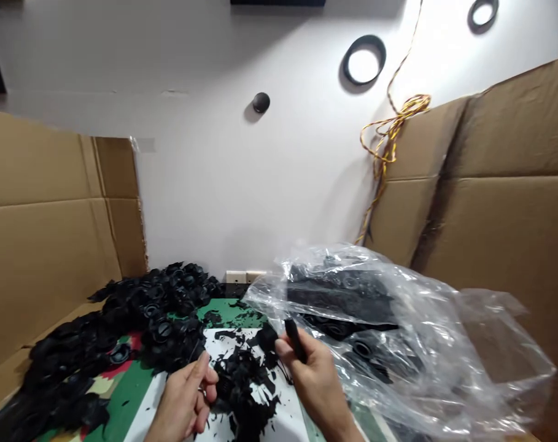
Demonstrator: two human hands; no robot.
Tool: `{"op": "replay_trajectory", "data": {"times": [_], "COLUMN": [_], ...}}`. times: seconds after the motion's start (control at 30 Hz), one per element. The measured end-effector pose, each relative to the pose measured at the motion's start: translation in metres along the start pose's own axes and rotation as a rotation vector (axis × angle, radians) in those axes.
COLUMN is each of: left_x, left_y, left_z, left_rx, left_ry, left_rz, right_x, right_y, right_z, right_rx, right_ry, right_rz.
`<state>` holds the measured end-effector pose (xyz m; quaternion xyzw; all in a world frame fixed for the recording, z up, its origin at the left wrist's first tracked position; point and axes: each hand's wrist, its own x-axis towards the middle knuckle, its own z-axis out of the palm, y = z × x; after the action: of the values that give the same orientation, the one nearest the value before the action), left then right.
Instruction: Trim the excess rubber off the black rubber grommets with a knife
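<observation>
My right hand (313,374) is closed around a short, dark, handle-like tool (296,339), whose top end sticks up past the thumb. Its kind is not clear. To the left, my left hand (186,396) has thumb and forefinger pressed together and the other fingers curled. Whatever may be in that pinch is hidden. Between and below the hands, black scraps (242,380) lie scattered over a white sheet (288,408). A heap of black, ring-shaped rubbery parts (161,328) is just beyond my left hand.
A clear plastic bag (437,325) with black parts inside lies at right. Cardboard panels stand left (43,178) and right (504,233). Yellow-brown twisted wire (391,132) hangs down the white wall (242,184), near a black ring (380,58). A socket plate (236,277) sits low behind.
</observation>
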<state>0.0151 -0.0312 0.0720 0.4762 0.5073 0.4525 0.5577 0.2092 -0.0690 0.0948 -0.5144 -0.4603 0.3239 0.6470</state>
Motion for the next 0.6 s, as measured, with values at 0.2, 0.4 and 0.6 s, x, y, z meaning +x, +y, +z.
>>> {"op": "replay_trajectory", "data": {"times": [0.2, 0.4, 0.6], "left_x": [0.007, -0.020, -0.034], "left_y": [-0.004, -0.002, 0.002], "left_z": [0.006, 0.028, 0.029], "left_rx": [0.091, 0.191, 0.408], "left_ry": [-0.076, -0.060, -0.168], "left_rz": [0.113, 0.473, 0.740], "right_x": [0.007, -0.018, -0.037], "right_y": [-0.003, 0.019, 0.013], "right_z": [-0.061, -0.026, 0.008], "right_rx": [-0.117, 0.096, 0.217], "right_ry": [0.135, -0.029, -0.226], "right_rz": [0.178, 0.394, 0.481]}}
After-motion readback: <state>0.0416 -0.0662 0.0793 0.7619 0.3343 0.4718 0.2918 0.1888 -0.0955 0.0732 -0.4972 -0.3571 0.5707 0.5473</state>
